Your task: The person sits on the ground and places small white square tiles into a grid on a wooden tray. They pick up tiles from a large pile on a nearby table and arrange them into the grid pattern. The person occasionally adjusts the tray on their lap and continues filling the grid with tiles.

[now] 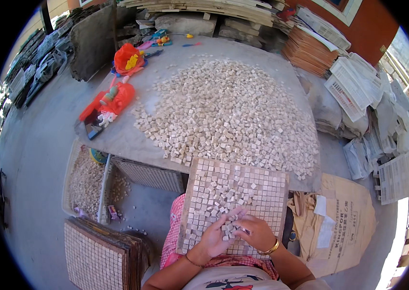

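Observation:
On my lap rests a square tray (188, 186) with a grid, many of its cells filled with small pale stone mosaic tiles. Loose tiles (233, 192) lie heaped over its middle. Above the near part of the tray, my left hand (214, 238) is cupped around a small handful of tiles (229, 228). My right hand (258, 234), with a gold bracelet at the wrist, closes on the same handful from the other side. Its fingertips are partly hidden. Just beyond the tray, a wide pile of stone tiles (228, 108) covers much of the grey table (117, 145).
Red plastic bags (120, 99) with toys lie at the table's left. Below stand a white bin (71, 186) of tile pieces and a stack of tile-filled trays (95, 253). To the right are flattened cardboard (354, 227), white plastic trays (347, 92) and a stack of brown sheets (308, 50).

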`<state>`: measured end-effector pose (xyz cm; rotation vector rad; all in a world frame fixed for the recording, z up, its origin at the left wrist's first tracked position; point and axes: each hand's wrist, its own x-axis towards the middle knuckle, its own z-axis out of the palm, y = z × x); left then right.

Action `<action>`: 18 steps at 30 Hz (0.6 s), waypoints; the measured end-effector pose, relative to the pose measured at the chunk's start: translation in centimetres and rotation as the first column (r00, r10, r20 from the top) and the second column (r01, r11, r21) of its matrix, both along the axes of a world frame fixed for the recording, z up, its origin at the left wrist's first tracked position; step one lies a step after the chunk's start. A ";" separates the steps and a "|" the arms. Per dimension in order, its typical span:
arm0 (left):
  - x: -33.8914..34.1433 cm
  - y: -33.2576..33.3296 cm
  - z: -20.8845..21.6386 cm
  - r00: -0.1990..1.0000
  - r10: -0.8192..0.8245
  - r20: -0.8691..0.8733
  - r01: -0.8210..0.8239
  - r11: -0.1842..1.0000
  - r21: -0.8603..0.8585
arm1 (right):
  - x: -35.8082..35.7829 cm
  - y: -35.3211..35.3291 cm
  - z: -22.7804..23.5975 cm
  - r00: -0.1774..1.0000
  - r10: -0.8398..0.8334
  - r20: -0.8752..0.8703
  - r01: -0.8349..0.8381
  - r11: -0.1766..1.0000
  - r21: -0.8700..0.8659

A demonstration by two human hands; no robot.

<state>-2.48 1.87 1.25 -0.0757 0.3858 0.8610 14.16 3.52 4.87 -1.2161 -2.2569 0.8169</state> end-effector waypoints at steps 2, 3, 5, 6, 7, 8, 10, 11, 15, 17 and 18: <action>-0.1 -0.2 0.4 0.998 -0.020 -0.058 0.019 1.000 -0.014 | 0.1 0.1 -0.4 0.997 -0.009 -0.070 0.006 0.999 -0.044; -0.2 -0.2 0.2 1.000 -0.005 -0.018 0.005 1.000 -0.002 | 0.3 0.4 -0.4 0.991 -0.018 -0.133 0.004 0.994 -0.108; 0.0 -0.2 -0.4 0.998 0.020 0.067 -0.022 1.000 0.021 | 0.8 0.6 -0.6 0.965 -0.083 -0.249 0.018 0.968 -0.251; 0.1 -0.2 -0.4 0.996 0.027 0.082 -0.029 1.000 0.013 | 1.1 0.7 -0.7 0.944 -0.138 -0.300 0.033 0.943 -0.331; 0.1 -0.2 -0.3 0.995 0.035 0.097 -0.035 0.999 0.004 | 1.3 0.7 -0.8 0.918 -0.196 -0.344 0.041 0.912 -0.408; 0.2 -0.1 -0.3 0.993 0.039 0.115 -0.039 0.999 -0.006 | 1.3 0.6 -0.6 0.940 -0.158 -0.303 0.042 0.933 -0.357; 0.2 0.1 0.2 0.998 0.010 0.064 -0.010 1.000 0.007 | 1.2 0.3 0.1 0.974 -0.087 -0.210 0.032 0.967 -0.253; 0.3 0.0 0.5 0.999 -0.006 0.038 0.006 1.000 0.012 | 0.9 0.1 -0.1 0.985 -0.078 -0.154 0.049 0.981 -0.186; 0.2 0.0 0.9 0.996 -0.035 -0.080 0.034 0.999 -0.019 | 0.4 -0.6 -1.3 0.995 -0.070 -0.077 0.068 0.997 -0.031; 0.3 -0.2 -0.6 0.998 0.003 0.069 -0.003 1.000 -0.007 | 0.4 -0.4 -1.6 0.964 -0.131 -0.230 0.097 0.983 -0.153; 0.2 -0.2 -0.5 0.998 0.024 0.051 -0.023 1.000 -0.019 | 0.7 -0.3 -1.7 0.915 -0.205 -0.347 0.106 0.953 -0.284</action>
